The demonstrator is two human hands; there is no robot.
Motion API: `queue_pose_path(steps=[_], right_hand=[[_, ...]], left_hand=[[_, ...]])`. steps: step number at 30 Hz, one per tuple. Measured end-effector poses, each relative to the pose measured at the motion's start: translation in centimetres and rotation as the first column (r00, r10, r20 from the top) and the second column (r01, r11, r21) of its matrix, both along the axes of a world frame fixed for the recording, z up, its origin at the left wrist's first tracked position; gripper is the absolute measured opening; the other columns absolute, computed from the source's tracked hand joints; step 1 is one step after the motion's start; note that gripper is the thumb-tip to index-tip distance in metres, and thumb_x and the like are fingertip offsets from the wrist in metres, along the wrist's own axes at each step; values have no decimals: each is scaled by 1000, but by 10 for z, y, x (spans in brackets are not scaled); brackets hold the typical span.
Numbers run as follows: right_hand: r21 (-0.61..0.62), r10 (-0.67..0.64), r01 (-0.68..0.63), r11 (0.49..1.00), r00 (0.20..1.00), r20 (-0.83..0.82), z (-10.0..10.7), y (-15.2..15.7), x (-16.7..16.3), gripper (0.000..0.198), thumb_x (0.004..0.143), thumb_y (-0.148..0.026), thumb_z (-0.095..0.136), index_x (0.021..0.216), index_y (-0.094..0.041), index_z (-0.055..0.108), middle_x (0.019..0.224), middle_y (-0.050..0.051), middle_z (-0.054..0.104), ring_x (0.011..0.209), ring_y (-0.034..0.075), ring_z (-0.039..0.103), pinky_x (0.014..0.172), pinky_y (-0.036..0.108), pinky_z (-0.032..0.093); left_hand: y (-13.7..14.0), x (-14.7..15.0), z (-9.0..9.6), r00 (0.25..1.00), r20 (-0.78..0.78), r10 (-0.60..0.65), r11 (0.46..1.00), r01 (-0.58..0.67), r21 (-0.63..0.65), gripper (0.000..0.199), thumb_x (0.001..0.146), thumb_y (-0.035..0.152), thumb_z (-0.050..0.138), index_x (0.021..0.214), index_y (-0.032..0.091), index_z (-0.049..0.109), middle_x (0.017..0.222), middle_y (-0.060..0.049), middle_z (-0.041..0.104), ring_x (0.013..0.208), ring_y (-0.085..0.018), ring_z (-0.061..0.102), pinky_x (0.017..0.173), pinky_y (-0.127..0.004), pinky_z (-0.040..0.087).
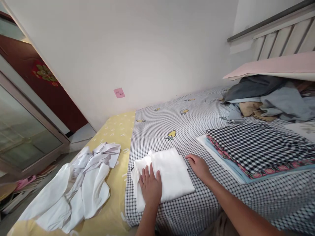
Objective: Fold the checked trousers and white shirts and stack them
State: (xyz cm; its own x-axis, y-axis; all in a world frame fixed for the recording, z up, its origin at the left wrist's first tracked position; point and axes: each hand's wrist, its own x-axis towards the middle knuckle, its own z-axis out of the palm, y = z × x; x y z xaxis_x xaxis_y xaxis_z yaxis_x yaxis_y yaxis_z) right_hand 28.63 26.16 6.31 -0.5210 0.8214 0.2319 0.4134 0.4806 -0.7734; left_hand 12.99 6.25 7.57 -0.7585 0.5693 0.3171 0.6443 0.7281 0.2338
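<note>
1. The left hand (150, 186) lies palm down on the white cloth (172, 175), open, its fingers spread a little; it presses on the cloth without gripping it.
2. The right hand (199, 167) is just beside the cloth's right edge, fingers loosely curled. Its palm is hidden, so I cannot tell whether it has hold of anything.
3. The white cloth lies on the bed, near its front edge, folded into a rough rectangle; its right part is smooth, and uneven layers stick out on the left.
4. Under it is a black-and-white checked sheet (157, 131) with yellow fruit motifs.
5. Right of the right hand is a flat folded stack (261, 147): black-and-white gingham on top, with floral, light blue and white edges below.
6. To the left, a loose heap of white garments (86, 183) lies crumpled on a yellow sheet (120, 131).
7. Farther back on the right, grey, blue and tan clothes (268, 98) are piled beneath a pink-topped slab (275, 65).
8. A small pink note (119, 92) is on the white wall (147, 49).
</note>
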Motion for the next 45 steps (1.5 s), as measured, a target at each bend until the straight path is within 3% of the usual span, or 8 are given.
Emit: queue_pose_path(steps=[3, 12, 22, 36, 41, 45], right_hand=[[89, -11, 3, 996, 997, 81, 0, -7, -7, 35, 92, -23, 38, 101, -22, 73, 111, 7, 72, 103, 22, 64, 91, 34, 46], [208, -39, -5, 978, 978, 205, 0, -9, -5, 35, 95, -17, 38, 105, -23, 71, 112, 4, 71, 103, 18, 64, 86, 26, 44], [231, -57, 1, 973, 970, 237, 1, -13, -5, 31, 97, -17, 41, 107, -22, 69, 109, 3, 70, 90, 16, 65, 73, 27, 39], [218, -45, -7, 976, 972, 232, 1, -12, -7, 28, 97, -16, 42, 104, -23, 68, 106, 3, 69, 89, 16, 63, 72, 26, 37], [204, -42, -1, 979, 977, 209, 2, -13, -7, 28, 96, -16, 43, 103, -24, 69, 106, 3, 69, 88, 16, 62, 71, 26, 36], [175, -38, 11, 984, 988, 151, 0, -12, -8, 27, 94, -16, 45, 100, -24, 70, 102, 3, 69, 86, 16, 62, 71, 26, 36]], left_hand=[[0, 1, 0, 1000, 1, -5, 1000, 5, -6, 59, 100, 44, 33, 150, 16, 44, 155, -15, 48, 146, -36, 40, 119, -55, 33], [0, 2, -1, 1000, -18, 10, 1000, -10, -8, 57, 99, 44, 34, 149, 17, 46, 154, -15, 50, 145, -34, 41, 119, -54, 32], [1, 0, -6, 997, -71, 38, 993, -46, -107, 56, 100, 41, 33, 149, 16, 45, 155, -14, 48, 146, -33, 40, 120, -54, 32], [2, -3, -4, 994, -107, 38, 988, -53, -143, 56, 100, 40, 33, 148, 14, 47, 154, -14, 50, 144, -34, 43, 118, -54, 35], [3, -3, 1, 999, -31, 44, 987, -48, -153, 58, 100, 41, 32, 150, 14, 43, 156, -15, 46, 147, -33, 38, 121, -54, 30], [3, -8, 5, 989, 144, 26, 995, -12, -102, 61, 98, 43, 34, 152, 15, 40, 160, -15, 40, 152, -34, 30, 124, -56, 21]])
